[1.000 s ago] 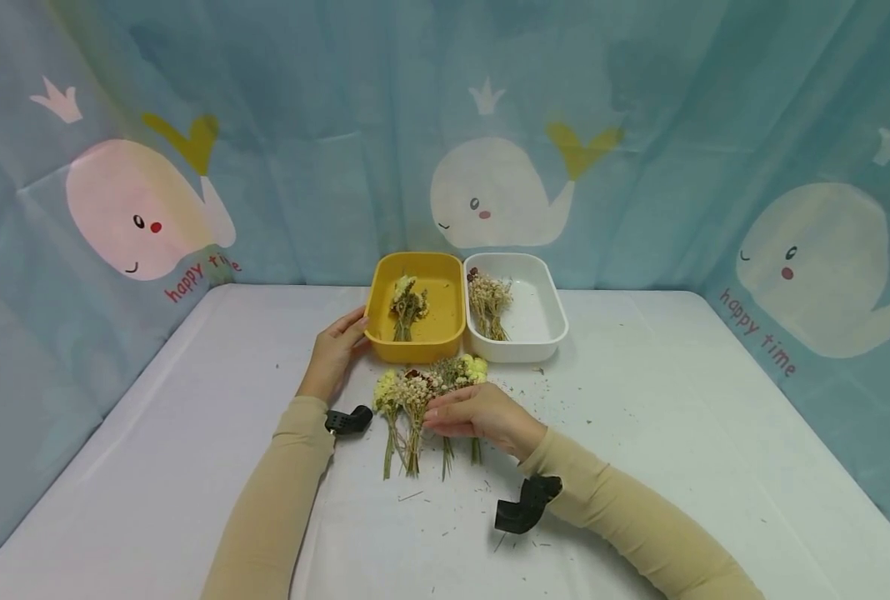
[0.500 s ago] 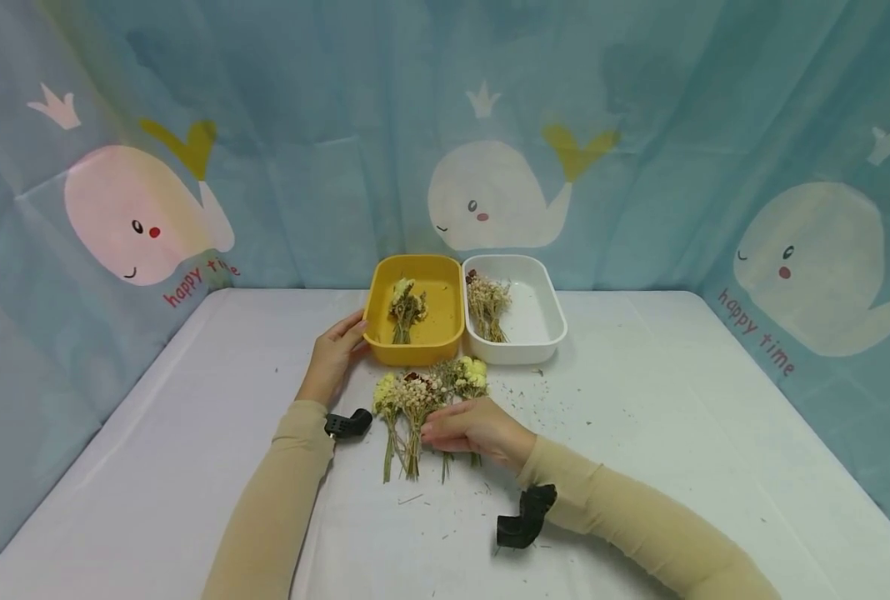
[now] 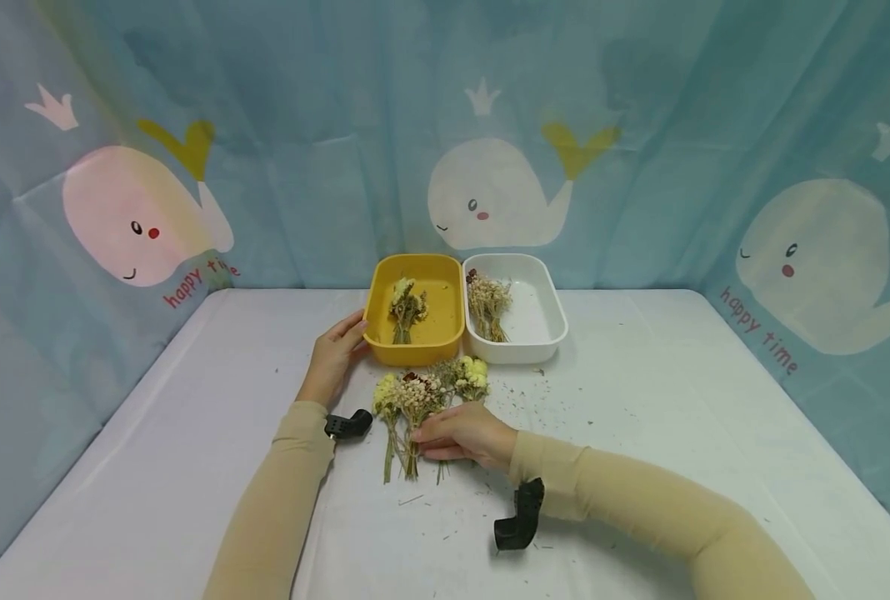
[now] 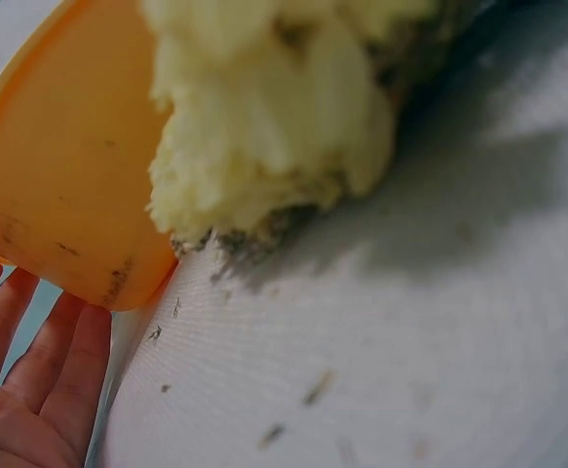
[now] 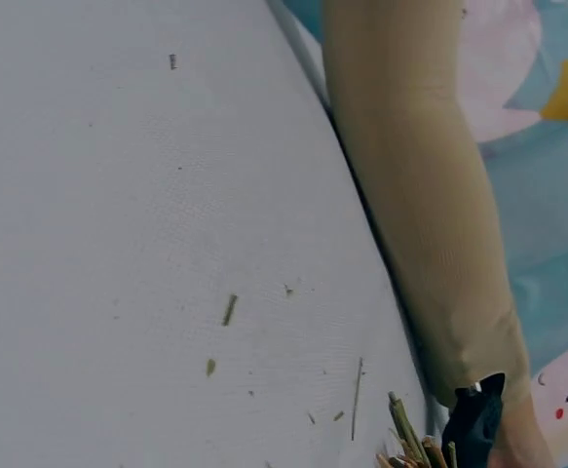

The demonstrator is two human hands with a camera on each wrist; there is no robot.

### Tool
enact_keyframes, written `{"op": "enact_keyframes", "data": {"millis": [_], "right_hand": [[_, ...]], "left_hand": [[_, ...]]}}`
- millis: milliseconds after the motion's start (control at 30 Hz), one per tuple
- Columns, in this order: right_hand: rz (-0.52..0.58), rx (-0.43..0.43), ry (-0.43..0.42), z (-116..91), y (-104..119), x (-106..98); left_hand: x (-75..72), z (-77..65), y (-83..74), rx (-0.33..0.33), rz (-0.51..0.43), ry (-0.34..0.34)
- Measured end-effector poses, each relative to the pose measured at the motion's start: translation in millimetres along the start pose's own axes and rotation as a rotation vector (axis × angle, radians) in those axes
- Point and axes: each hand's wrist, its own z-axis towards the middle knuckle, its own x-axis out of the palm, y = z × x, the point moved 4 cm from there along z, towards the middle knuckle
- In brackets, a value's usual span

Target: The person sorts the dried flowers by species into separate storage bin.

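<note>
My left hand (image 3: 336, 354) touches the left side of the yellow tray (image 3: 445, 354); its fingers (image 4: 79, 361) lie nearly straight against the wall in the left wrist view. In front of the trays, several small bunches of dried flowers lie side by side. Thumb and fingers of my right hand (image 3: 469, 433) pinch the stems of a cream-and-dark-red dried flower bunch (image 3: 418, 396). To its left lies a yellow-headed bunch (image 3: 387, 392), and another yellow one (image 3: 472, 375) is beyond the right hand, its stems mostly covered. The right wrist view shows stem ends (image 5: 410, 439) at its bottom edge.
One dried bunch (image 3: 407, 312) lies inside the yellow tray. The adjoining white tray (image 3: 546, 354) holds pale dried flowers (image 3: 488, 304) along its left side. Bits of stem and crumbs (image 3: 542, 400) are scattered over the white table. A whale-print curtain (image 3: 302, 167) stands behind.
My right hand has shifted a little left and toward me, down to the stems of the cream-and-dark-red bunch. The left hand has stayed at the yellow tray.
</note>
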Motion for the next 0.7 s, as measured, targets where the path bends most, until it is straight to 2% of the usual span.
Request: {"op": "enact_keyframes", "data": {"millis": [433, 700], "right_hand": [[0.018, -0.002, -0.085, -0.6, 1.9, 5.7], [0.047, 0.000, -0.092, -2.1, 1.1, 4.7]], "left_hand": [[1.0, 0.1, -0.1, -0.002, 0.003, 0.000], [0.9, -0.6, 0.9, -0.006, -0.005, -0.004]]}}
